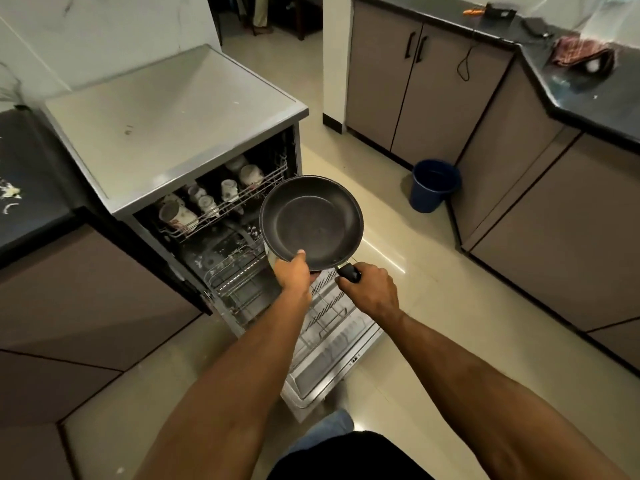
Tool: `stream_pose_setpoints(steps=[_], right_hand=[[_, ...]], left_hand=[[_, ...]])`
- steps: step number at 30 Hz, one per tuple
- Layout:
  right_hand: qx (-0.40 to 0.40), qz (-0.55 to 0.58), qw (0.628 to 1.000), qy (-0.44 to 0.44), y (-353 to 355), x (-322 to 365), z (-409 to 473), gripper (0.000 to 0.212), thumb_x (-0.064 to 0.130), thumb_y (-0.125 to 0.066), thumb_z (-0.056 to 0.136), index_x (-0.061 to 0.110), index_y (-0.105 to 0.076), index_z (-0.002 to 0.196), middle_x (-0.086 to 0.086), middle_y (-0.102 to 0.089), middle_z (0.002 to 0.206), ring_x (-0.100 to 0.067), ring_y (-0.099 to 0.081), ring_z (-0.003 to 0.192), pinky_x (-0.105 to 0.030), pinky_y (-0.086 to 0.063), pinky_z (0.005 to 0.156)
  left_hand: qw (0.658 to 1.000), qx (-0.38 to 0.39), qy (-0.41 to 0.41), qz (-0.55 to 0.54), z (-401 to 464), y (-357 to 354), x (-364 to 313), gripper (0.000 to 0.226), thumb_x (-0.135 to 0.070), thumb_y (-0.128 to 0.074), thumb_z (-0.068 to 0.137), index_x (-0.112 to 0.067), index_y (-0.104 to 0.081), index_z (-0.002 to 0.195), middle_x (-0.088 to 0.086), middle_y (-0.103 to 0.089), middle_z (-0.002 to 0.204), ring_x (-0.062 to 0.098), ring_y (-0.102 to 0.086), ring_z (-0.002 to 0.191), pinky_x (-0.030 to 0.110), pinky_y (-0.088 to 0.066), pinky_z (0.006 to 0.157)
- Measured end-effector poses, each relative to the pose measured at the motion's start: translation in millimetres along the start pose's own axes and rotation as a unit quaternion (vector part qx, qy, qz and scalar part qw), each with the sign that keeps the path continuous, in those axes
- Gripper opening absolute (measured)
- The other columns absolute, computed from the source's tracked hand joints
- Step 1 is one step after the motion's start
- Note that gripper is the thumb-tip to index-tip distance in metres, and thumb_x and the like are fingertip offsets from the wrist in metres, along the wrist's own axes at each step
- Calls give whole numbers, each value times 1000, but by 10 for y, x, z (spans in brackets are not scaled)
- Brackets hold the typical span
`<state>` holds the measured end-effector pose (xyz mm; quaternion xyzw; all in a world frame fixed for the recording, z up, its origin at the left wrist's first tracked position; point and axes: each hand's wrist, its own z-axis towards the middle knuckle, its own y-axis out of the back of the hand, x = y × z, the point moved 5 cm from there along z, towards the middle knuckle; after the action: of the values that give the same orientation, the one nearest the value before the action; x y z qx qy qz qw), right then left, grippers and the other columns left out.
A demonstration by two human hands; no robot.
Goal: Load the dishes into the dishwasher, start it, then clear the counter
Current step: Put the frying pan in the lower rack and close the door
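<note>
A black frying pan point(311, 221) hangs face-up above the pulled-out lower rack point(239, 285) of the open dishwasher point(173, 109). My left hand point(294, 275) pinches the pan's near rim, thumb on top. My right hand point(370, 289) grips the pan's black handle point(349, 272). The upper rack point(270, 183) holds several white patterned cups point(178, 214) lying on their sides. The dishwasher door point(332, 351) lies open flat toward me.
A blue bucket point(433, 183) stands on the tiled floor by the right cabinets. The dark counter point(588, 98) at right carries a crumpled cloth point(581, 51) and cables. A dark counter point(24, 181) at left has white smears. My legs are at the bottom edge.
</note>
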<state>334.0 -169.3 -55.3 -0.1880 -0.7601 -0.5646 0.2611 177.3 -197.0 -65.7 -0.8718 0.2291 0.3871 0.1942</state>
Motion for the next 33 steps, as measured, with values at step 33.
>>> stream_pose_setpoints(steps=[33], right_hand=[[152, -258, 716, 630, 44, 230, 2012, 43, 3, -89, 54, 18, -72, 90, 2, -70, 73, -19, -69, 69, -47, -46, 101]], left_hand=[[919, -30, 89, 383, 1389, -475, -272, 30, 10, -55, 81, 4, -59, 111, 18, -65, 89, 31, -65, 75, 37, -57, 58]])
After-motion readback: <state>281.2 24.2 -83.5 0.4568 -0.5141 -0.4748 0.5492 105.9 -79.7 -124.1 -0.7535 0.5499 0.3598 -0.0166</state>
